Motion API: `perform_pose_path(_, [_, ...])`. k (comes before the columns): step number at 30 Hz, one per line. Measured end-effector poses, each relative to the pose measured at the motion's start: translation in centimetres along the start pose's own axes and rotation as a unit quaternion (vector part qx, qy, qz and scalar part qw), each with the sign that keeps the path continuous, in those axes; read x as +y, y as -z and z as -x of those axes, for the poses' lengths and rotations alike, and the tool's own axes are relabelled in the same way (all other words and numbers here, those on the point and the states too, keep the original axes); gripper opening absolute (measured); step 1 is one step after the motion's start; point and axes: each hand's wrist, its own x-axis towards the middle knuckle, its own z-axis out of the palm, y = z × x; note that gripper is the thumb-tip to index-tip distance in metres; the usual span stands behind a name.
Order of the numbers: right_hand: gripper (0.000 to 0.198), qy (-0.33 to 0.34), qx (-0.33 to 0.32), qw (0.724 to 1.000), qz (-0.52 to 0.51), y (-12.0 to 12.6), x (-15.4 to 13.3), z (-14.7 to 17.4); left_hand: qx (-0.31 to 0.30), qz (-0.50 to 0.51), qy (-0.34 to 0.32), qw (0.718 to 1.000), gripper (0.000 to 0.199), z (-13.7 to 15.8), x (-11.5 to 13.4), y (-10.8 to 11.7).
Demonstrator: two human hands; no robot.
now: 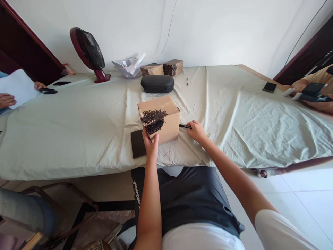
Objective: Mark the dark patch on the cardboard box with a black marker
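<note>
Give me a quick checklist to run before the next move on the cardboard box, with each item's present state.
1. Left hand steadies the cardboard box: ok, fingers on its near face.
2. Right hand has a grip on the black tool: ok, the tool's tip is at the box's right side.
3. Tip actually touching the box: cannot tell, too small.
4. Box sits flat on the cloth-covered table: ok.
5. Dark flat thing beside the box, out of the hands' way: not ok, it lies right by the left hand.
6. Black case well behind the box: ok.
</note>
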Motion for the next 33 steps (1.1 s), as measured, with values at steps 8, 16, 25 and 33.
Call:
perform_pose_path(8, [0.039,-0.008,0.004,1.000,0.023,-1.6,-3.5,-2.3,-0.001,0.001,0.007,1.000,0.085,-0.2,-0.3,0.1])
perform_pose_path(16, [0.032,-0.002,0.097,0.995,-0.037,-2.2,-5.2,-3.6,-0.005,-0.019,0.002,1.000,0.083,0.2,0.0,0.3])
perform_pose_path(25, [0.026,-0.019,0.164,0.982,-0.096,-1.0,-3.3,-2.8,-0.014,-0.077,-0.013,0.997,0.069,1.1,1.3,0.8])
perform_pose_path(33, [0.022,-0.058,0.081,0.995,-0.024,-2.7,-3.1,-3.3,0.011,-0.371,0.070,0.926,0.051,-0.9,3.5,5.0])
